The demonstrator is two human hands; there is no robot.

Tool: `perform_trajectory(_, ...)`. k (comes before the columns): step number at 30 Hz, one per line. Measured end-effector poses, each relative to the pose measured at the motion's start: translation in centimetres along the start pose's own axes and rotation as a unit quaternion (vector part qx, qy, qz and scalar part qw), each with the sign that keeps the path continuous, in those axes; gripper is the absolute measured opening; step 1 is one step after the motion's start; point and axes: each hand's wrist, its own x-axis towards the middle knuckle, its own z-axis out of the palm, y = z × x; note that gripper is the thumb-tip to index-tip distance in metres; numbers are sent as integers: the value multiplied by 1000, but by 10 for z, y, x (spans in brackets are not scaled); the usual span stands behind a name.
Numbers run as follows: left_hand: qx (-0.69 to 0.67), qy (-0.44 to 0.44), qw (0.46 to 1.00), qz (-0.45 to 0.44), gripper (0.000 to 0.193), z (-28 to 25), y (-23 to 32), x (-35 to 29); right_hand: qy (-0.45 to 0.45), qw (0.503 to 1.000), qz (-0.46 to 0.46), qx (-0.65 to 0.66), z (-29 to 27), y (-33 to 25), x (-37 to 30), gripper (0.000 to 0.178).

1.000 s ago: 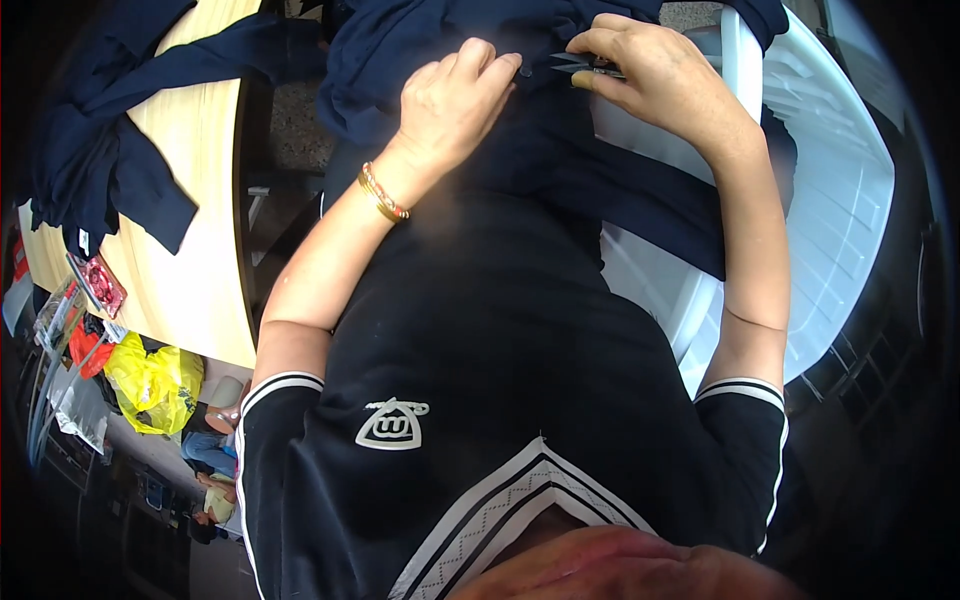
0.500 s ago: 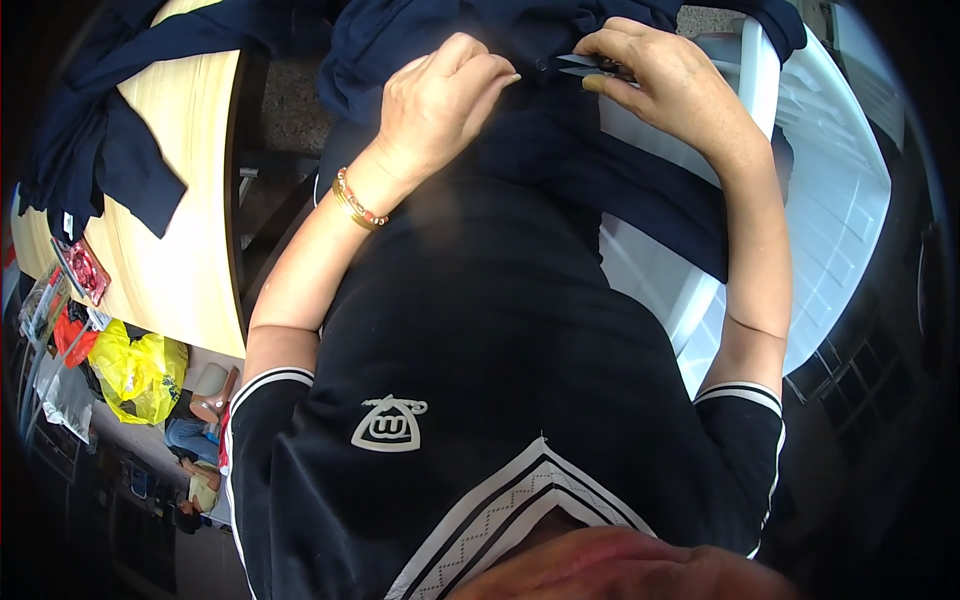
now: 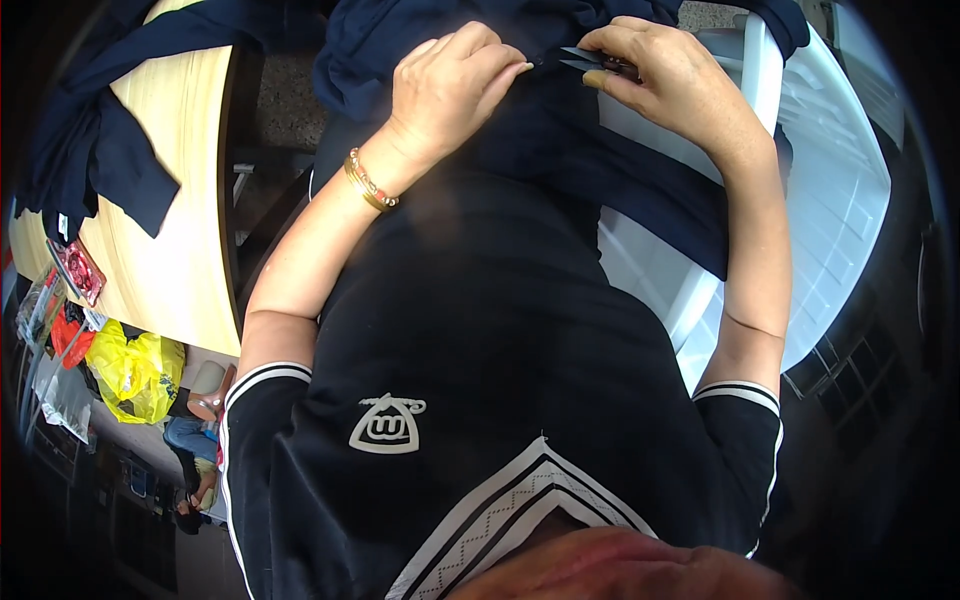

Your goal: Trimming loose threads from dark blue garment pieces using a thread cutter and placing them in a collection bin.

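A dark navy garment (image 3: pixel 420 30) is spread over my lap, with a small round dark button (image 3: pixel 538 60) on it. My left hand (image 3: pixel 450 90) is closed in a pinch, its thumb and fingertip right beside the button. What lies between those fingertips is too small to make out. In my right hand (image 3: pixel 665 85) I hold a pair of thread snips (image 3: pixel 592 57), its two pointed blades parted and aimed left toward the button. A short gap separates the blade tips from my left fingertips.
To the left stands a pale wooden table (image 3: pixel 190 200) with more navy clothing (image 3: pixel 130 160) and a red patterned packet (image 3: pixel 80 272). Beyond it are a yellow plastic bag (image 3: pixel 135 370) and a seated person (image 3: pixel 200 480). A white plastic basket (image 3: pixel 835 200) is at my right, with navy cloth over its rim.
My left hand has moved slightly up and right, bringing its pinched fingertips close against the button. The right hand with the snips has barely moved.
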Motion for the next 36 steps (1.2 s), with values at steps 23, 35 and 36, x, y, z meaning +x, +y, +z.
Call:
perform_trajectory(23,52,14,999,2,21,23,-6,-2,-27,997,69,24,-28,-20,11,28)
perform_trajectory(35,4,35,999,17,11,12,-11,-4,-32,996,68,57,-35,-27,14,29)
perform_trajectory(36,6,27,1000,8,11,11,-11,-5,-31,996,64,55,-35,-27,13,29)
